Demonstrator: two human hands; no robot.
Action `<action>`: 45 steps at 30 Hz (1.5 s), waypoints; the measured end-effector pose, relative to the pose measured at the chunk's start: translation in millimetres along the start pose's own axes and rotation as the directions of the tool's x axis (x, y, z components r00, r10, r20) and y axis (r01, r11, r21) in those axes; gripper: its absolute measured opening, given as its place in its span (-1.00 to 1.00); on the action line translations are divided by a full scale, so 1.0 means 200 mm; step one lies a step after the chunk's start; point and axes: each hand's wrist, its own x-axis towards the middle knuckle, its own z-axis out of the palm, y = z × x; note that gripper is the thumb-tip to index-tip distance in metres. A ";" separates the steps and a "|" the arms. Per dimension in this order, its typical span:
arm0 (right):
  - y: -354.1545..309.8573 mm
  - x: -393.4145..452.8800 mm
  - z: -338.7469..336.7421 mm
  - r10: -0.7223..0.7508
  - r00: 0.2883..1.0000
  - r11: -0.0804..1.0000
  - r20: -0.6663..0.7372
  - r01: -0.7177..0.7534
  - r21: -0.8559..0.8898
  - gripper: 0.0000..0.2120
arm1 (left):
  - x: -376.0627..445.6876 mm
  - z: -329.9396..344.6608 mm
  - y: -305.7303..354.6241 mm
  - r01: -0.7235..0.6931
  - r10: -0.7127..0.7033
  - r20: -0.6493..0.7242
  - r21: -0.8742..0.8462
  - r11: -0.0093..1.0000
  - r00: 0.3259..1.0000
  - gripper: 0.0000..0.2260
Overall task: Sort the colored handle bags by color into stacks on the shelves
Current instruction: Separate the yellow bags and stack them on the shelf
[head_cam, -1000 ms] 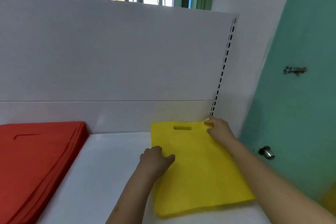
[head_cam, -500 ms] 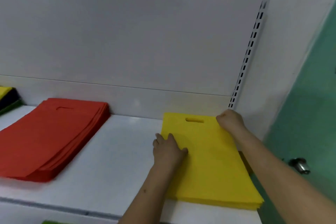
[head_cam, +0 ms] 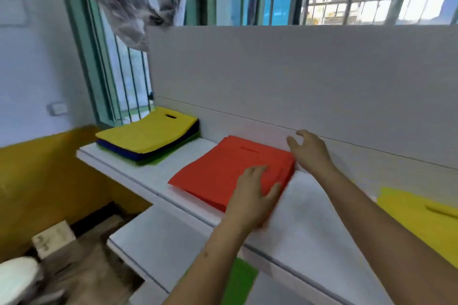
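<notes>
1. The red stack (head_cam: 233, 168) lies flat on the upper shelf (head_cam: 304, 208), close to the back panel (head_cam: 297, 77), its handle slot toward the panel. It looks like the thing in hand — both hands are at its right side.
2. The left hand (head_cam: 252, 195) rests on the stack's near right corner, fingers fairly straight and spread, gripping nothing. The right hand (head_cam: 309, 151) hovers just beside the far right corner, fingers loosely spread and slightly bent, holding nothing; whether it touches the bags I cannot tell.
3. Judged from this, the step is squaring the red pile. To do it well, press lightly with flat palms and nudge the right edge so the layers line up; the near edge shows some fanning, so push those layers in rather than lifting them.
4. Keep the pile clear of its neighbours: a yellow stack (head_cam: 421, 220) lies to the right on the same shelf, well apart.
5. Farther left sits a mixed pile (head_cam: 148, 136) — yellow on top, blue and green beneath — which appears still unsorted.
6. A green bag (head_cam: 241, 282) shows on the lower shelf (head_cam: 158, 242), partly hidden by the left arm.
</notes>
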 end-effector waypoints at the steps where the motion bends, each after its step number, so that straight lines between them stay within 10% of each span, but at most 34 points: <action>1: -0.13 0.03 0.13 -0.032 0.999 0.999 0.026 0.032 0.006 -0.51 | -0.01 -0.14 -0.12 0.017 -0.017 -0.030 0.015 1.000 0.999 -0.50; 13: -1.15 0.29 1.27 -0.231 0.937 0.972 0.263 0.237 0.009 -0.62 | 0.06 -1.25 -1.27 0.306 -0.279 -0.323 0.036 0.951 0.904 -0.54; 17: -1.25 0.54 1.51 -0.197 0.918 0.944 0.345 0.272 -0.186 -0.15 | 0.27 -1.37 -1.55 0.357 -0.313 -0.394 0.042 0.933 0.864 -0.50; 22: -1.22 0.75 1.81 -0.124 0.932 0.873 0.341 0.266 -0.409 -0.07 | 0.63 -1.48 -1.84 0.412 -0.248 -0.503 0.244 0.878 0.828 -0.40; 28: -1.14 0.78 2.13 -0.040 0.971 0.876 0.236 0.148 -0.459 -0.23 | 0.85 -1.47 -2.28 0.568 -0.500 -0.278 0.291 0.770 0.820 -0.25; 38: -1.19 0.80 2.18 -0.173 0.935 0.619 0.309 0.347 -0.704 -0.50 | 0.85 -1.42 -2.28 0.469 -0.353 -0.327 0.409 0.783 0.876 -0.58; 45: -1.38 0.66 2.05 -0.022 0.877 0.863 0.480 0.259 -0.434 -0.55 | 0.86 -1.48 -2.21 0.323 -0.261 -0.190 0.583 0.746 0.946 -0.64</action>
